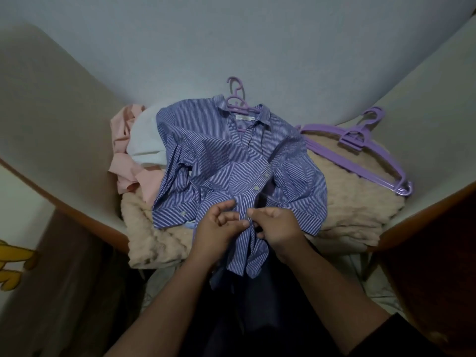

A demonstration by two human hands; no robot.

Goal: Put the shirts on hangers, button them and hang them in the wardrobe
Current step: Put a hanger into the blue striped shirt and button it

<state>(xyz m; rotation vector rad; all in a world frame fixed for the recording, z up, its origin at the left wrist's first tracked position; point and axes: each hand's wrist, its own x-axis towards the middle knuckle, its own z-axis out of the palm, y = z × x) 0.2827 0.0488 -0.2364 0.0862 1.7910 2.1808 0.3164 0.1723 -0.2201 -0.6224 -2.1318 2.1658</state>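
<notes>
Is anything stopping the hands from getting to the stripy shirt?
No. Both hands already hold it: the left hand and right hand pinch the front edge of the striped shirt near its lower buttons, nothing between. The wardrobe isn't visible, so that path can't be judged.

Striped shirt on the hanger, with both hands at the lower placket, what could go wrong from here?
1. The striped shirt lies rumpled, so the hands (left, right) might mismatch button and hole.
2. Its hem hangs off the beige blanket; tugging could drag it off the purple hanger.
</notes>
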